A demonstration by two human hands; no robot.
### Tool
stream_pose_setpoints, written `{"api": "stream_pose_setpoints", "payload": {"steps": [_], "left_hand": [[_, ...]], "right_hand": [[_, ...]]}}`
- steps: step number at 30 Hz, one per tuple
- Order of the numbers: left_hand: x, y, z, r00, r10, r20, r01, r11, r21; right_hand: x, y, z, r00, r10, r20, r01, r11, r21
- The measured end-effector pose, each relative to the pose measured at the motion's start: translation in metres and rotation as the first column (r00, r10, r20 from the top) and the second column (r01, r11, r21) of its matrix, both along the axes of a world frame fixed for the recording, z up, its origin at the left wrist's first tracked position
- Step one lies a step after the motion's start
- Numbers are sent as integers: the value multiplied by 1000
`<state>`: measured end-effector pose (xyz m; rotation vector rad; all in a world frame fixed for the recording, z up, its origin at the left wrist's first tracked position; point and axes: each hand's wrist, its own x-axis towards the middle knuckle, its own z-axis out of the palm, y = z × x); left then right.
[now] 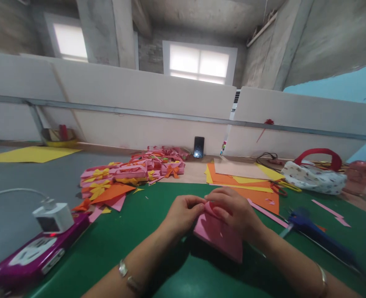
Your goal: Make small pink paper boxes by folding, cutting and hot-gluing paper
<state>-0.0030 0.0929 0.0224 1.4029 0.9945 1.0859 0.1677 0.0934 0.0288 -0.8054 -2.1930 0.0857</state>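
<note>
A folded pink piece [222,240], which looks like a small paper box or bag, stands tilted over the green mat [114,256]. Its upper edge is pinched between the thumb and fingers of my left hand [186,213]. On the same edge, my right hand [234,211] curls its fingers around a small pink strip or flap. The fingertips of both hands nearly meet there, and they hide part of the fold. Right of my right hand lies a blue glue gun [315,231]; a thin pink paper strip [268,213] is near my wrist.
A pile of pink, orange and yellow paper pieces [133,169] lies back left. Orange and yellow sheets [245,192], scissors [290,185] and a white patterned bag [315,178] lie back right. A purple power strip [43,252] with a white charger [54,217] sits left; a phone [198,147] stands behind.
</note>
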Motion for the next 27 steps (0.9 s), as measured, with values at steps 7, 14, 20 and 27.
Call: {"api": "stream_pose_setpoints", "payload": {"steps": [7,14,20,27], "left_hand": [[-1,-2,4,997,50,-66,-53,997,-57],[1,-5,5,997,54,-49,-59,992,-112],[3,-2,1,996,67,-55,-73,990,-121],[5,-1,-5,999,34,-29,-38,988,-148]], "right_hand": [[-1,0,0,1000,6,-24,-5,999,49],[-1,0,-2,1000,-10,11,10,1000,-21],[-2,1,-1,998,2,61,-1,1000,-12],[-5,-2,0,999,3,32,-1,999,-44]]}}
